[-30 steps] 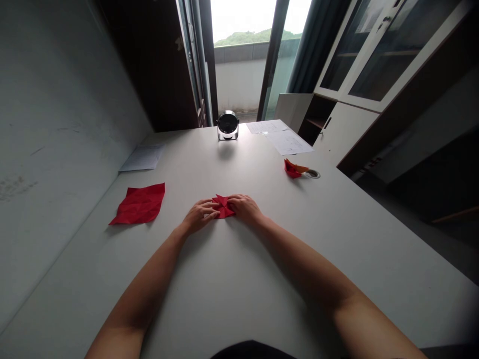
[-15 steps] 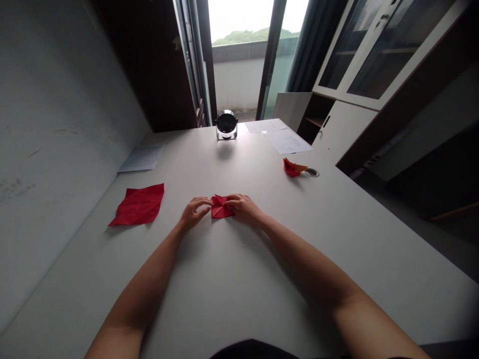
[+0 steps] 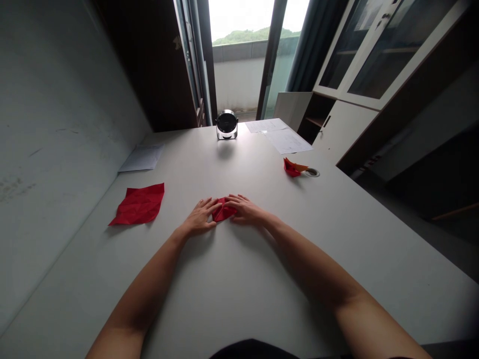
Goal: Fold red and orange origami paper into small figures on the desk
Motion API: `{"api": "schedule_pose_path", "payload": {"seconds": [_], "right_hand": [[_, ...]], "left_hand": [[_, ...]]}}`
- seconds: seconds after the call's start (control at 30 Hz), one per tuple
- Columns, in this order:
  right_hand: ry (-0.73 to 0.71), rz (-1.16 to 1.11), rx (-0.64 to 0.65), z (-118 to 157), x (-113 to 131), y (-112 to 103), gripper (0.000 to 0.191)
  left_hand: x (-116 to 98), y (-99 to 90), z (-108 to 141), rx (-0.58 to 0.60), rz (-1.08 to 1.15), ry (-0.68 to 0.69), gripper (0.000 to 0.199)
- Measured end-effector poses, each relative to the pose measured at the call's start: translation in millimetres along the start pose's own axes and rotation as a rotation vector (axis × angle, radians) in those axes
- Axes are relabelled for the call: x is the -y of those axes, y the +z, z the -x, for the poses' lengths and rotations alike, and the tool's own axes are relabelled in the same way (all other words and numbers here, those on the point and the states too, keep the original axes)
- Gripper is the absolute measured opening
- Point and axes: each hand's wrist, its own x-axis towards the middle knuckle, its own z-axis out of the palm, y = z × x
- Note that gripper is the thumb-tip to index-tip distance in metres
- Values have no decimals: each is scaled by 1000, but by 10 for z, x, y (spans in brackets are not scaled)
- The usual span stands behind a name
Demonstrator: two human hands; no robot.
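Observation:
A small folded piece of red paper (image 3: 223, 211) lies on the table between my hands. From the left, my left hand (image 3: 200, 218) reaches over its edge with fingers stretched and spread, the thumb set apart on the near side. My right hand (image 3: 247, 211) holds the right part of the paper, fingers over the top and thumb lower down. Both hands hide the paper's outer edges, and its creases show only in the middle.
On the white table (image 3: 239, 289), a creased red sheet (image 3: 140, 204) lies left. A red and orange folded paper piece (image 3: 294, 168) sits beside a tape roll (image 3: 313, 172) at right. A round black device (image 3: 226, 123) and paper sheets (image 3: 286, 141) are toward the back.
My left hand has moved right onto the red paper, its fingers spreading over the left edge. The paper has turned slightly, and less of it shows. My right hand stays on its right side.

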Motion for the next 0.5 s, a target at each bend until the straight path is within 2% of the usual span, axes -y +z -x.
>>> {"api": "schedule_pose_path", "payload": {"seconds": [0.1,0.23,0.3,0.4,0.5], "right_hand": [[9,61,-90,-11,56,67,57],[-66,110,-105,-27,116,80,54],[-112,113,-108,-40,140,79,45],[-131,80,-121,-69,155,92,28],[-128,-52,-165,-94,132,128,26]], "left_hand": [[-1,-17,11,11,10,2,86],[9,-31,11,41,23,13,89],[14,-34,13,64,26,14,90],[11,-41,25,68,44,18,90],[11,-43,30,10,98,31,86]]}}
